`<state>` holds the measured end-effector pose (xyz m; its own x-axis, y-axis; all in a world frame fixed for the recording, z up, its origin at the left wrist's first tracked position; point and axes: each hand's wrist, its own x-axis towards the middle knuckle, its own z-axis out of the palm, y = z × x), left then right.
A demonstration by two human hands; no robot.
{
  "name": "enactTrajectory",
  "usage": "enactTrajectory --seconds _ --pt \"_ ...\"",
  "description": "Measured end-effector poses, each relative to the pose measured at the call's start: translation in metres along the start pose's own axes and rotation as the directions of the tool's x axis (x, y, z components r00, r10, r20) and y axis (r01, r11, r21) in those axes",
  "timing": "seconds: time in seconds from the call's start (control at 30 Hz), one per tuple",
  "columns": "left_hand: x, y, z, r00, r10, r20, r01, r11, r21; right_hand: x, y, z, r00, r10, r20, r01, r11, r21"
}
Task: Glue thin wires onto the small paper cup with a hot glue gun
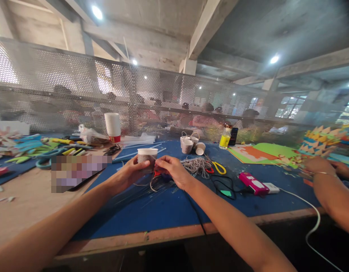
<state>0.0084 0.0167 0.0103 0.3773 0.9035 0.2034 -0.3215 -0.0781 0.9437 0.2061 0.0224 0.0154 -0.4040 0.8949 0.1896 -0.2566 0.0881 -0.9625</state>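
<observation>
In front of me a paper cup (147, 154) with a white rim and a greyish side is upright above the blue mat. My left hand (133, 170) is wrapped round it from the left. At the cup's right side my right hand (171, 170) is closed in a pinch; what its fingers hold is too small to make out. Below the hands lie a red and dark object (157, 173) and a loop of cord (153, 184), both partly hidden. Right of my right hand a heap of grey cord (198, 166) lies beside yellow-handled scissors (219, 167).
Several small cups (187, 146) and a stack of white cups (112, 126) stand further back. A yellow bottle (225, 137), a magenta device (253, 183) and a white cable (312, 204) are right. Another person's arm (331, 187) reaches in there. A perforated metal screen (157, 87) stands behind.
</observation>
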Motion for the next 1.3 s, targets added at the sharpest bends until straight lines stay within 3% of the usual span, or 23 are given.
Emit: enactTrajectory --seconds 0.2,0.37,0.6,0.83,1.3 --pt "0.0009 0.0 -0.0013 1.0 0.018 0.023 -0.018 1.0 0.004 -0.0032 -0.0052 0.0006 0.998 0.015 0.055 -0.02 0.995 0.095" --pt "0.0006 0.0002 -0.0011 0.999 0.007 0.039 -0.007 1.0 -0.005 -0.0007 -0.0028 -0.0003 1.0 0.007 0.01 -0.008 0.999 0.037" --pt "0.0008 -0.0011 -0.0027 0.999 -0.024 0.029 0.024 1.0 0.001 -0.0009 -0.0062 0.0007 0.982 -0.165 -0.09 0.152 0.978 -0.14" --pt "-0.0017 0.001 0.0021 0.999 -0.035 0.022 0.035 0.999 -0.019 0.0008 -0.0066 -0.0005 0.951 -0.253 -0.175 0.216 0.954 -0.206" --pt "-0.0022 0.0023 0.002 0.998 -0.049 0.05 0.051 0.999 -0.019 0.0053 0.0 -0.0025 0.954 -0.244 -0.171 0.216 0.962 -0.168"
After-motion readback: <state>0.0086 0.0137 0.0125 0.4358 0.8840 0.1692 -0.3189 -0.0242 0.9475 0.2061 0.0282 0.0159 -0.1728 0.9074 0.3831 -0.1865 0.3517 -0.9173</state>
